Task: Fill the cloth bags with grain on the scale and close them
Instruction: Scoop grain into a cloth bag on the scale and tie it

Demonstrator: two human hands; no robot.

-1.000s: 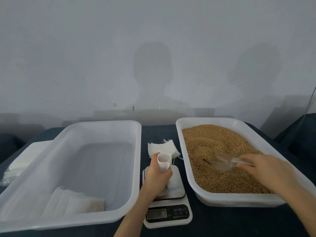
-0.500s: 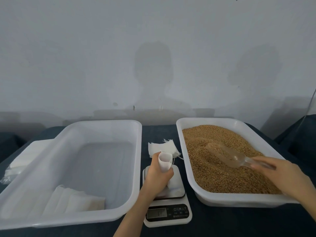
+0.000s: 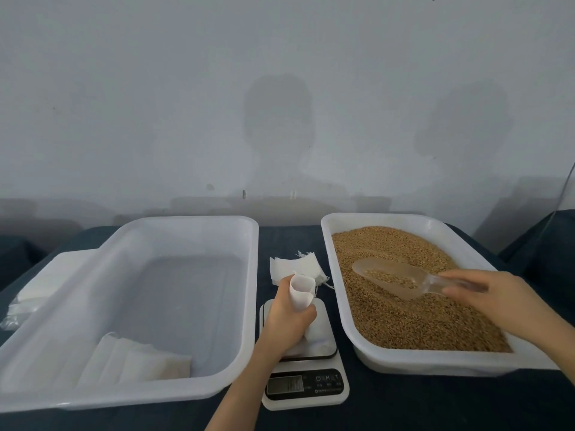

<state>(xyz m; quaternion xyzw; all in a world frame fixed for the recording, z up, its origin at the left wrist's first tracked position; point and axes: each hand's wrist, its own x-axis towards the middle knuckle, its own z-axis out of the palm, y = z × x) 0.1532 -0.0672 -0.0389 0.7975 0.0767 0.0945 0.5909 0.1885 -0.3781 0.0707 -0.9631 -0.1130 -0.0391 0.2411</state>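
A dark blue worktop (image 3: 292, 241) stands against a bare grey wall (image 3: 280, 88). The scale (image 3: 306, 384) readout is too blurred to read, and a white packet (image 3: 40, 281) sits half hidden behind the left tub (image 3: 250, 275). That tub holds a few flat white bags (image 3: 146, 362) in its near corner. The right tub (image 3: 326, 259) is full of grain (image 3: 420, 321). The left hand (image 3: 287, 315) has its grip clamped round an open cloth bag (image 3: 301, 290) standing on the scale. The right hand (image 3: 497, 300) has its grip closed on a clear scoop (image 3: 389, 276), part-filled, over the grain.
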